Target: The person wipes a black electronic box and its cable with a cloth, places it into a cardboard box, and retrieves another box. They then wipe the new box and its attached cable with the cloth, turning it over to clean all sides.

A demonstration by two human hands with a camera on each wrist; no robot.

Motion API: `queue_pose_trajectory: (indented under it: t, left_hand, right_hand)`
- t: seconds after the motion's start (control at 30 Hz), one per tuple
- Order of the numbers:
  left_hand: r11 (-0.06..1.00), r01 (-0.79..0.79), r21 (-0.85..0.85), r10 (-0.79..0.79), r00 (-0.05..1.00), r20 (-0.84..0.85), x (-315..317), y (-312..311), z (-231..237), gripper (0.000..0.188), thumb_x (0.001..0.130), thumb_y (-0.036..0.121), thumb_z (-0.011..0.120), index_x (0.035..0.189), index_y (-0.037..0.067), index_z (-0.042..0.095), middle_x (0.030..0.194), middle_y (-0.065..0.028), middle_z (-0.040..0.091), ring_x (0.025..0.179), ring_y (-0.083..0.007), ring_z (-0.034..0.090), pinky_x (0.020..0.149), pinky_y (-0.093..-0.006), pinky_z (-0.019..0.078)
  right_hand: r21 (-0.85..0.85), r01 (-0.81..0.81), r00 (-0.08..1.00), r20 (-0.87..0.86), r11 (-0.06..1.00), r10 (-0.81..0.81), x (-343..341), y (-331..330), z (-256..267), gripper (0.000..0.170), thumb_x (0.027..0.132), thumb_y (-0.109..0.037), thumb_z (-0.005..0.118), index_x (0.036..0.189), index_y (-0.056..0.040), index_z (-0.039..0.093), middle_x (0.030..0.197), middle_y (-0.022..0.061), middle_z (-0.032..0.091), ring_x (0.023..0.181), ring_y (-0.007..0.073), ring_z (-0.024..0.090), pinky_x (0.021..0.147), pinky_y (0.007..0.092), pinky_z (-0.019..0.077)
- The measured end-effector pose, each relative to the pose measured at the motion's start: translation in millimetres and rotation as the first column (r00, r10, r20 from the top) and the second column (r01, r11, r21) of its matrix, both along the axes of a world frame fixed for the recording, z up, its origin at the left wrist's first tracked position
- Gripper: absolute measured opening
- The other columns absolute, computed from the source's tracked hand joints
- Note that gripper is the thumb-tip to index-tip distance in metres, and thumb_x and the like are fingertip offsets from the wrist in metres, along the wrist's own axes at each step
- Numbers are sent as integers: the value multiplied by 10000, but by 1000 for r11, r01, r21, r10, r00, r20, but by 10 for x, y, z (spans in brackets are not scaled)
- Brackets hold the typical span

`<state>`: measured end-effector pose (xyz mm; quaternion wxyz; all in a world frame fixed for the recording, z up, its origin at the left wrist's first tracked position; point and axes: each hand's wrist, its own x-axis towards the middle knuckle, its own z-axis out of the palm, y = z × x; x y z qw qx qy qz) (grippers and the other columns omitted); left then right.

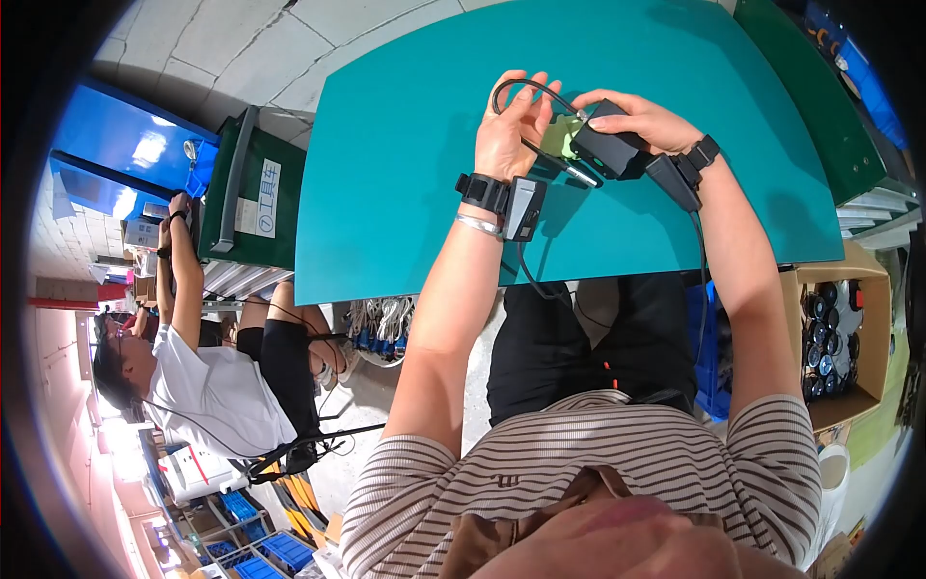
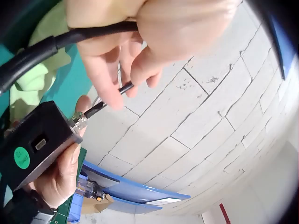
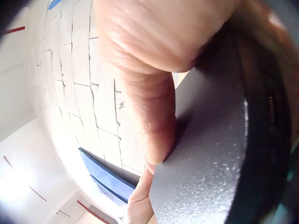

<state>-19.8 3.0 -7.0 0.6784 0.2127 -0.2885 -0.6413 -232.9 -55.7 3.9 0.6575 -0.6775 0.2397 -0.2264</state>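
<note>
A small black box (image 1: pixel 610 145) is gripped in my right hand (image 1: pixel 658 125) above the green tabletop, thumb along its face. In the left wrist view the box shows a green round sticker (image 2: pixel 21 157), a rectangular port (image 2: pixel 39 143) and a metal connector (image 2: pixel 78 122) at its corner. From that connector runs a black cable (image 1: pixel 521 83), looping over to my left hand (image 1: pixel 503 145), which pinches its thin part between thumb and fingers. A thicker stretch of cable crosses the left palm; a metal-tipped end (image 1: pixel 583 175) hangs below the box. Behind lies a light green cloth (image 1: pixel 559 137).
The teal table (image 1: pixel 386 193) spreads around both hands. To the left stands a green tool cabinet (image 1: pixel 253 193), with another person (image 1: pixel 207 386) seated beyond it. A cardboard box (image 1: pixel 849 386) of round black items sits at the right; a blue bin (image 1: pixel 712 357) is below the table.
</note>
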Motion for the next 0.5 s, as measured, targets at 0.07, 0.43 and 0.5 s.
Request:
queue_pose_trajectory:
  t: [0.07, 0.43, 0.5]
  left_hand:
    - [1000, -20, 9, 20, 1000, -2, -10, 0, -10, 300, 897, 25, 588, 1176, 61, 483, 1264, -166, 506, 1200, -331, 511, 798, -236, 555]
    - [996, 88, 15, -89, 993, 75, -40, -21, -59, 479, 928, 220, 576, 1341, 79, 378, 1348, -191, 460, 1244, -301, 475, 941, -332, 479]
    - [991, 122, 48, -126, 989, 78, -53, -20, -69, 477, 952, 275, 526, 1354, 79, 357, 1347, -189, 465, 1230, -305, 483, 972, -370, 450]
  right_hand:
    - [-13, 8, 999, -42, 1000, -8, 8, 40, 51, 337, 910, -166, 598, 1228, -73, 541, 981, 2, 593, 881, 53, 555, 787, 209, 436]
    - [183, 77, 995, 46, 980, -87, 32, -48, -103, 346, 905, -247, 617, 1199, -76, 553, 1011, 32, 580, 885, 91, 585, 738, 218, 501]
    - [203, 95, 994, 34, 975, -104, 29, -41, -88, 351, 922, -226, 596, 1223, -57, 530, 1026, 35, 575, 909, 89, 577, 767, 219, 488]
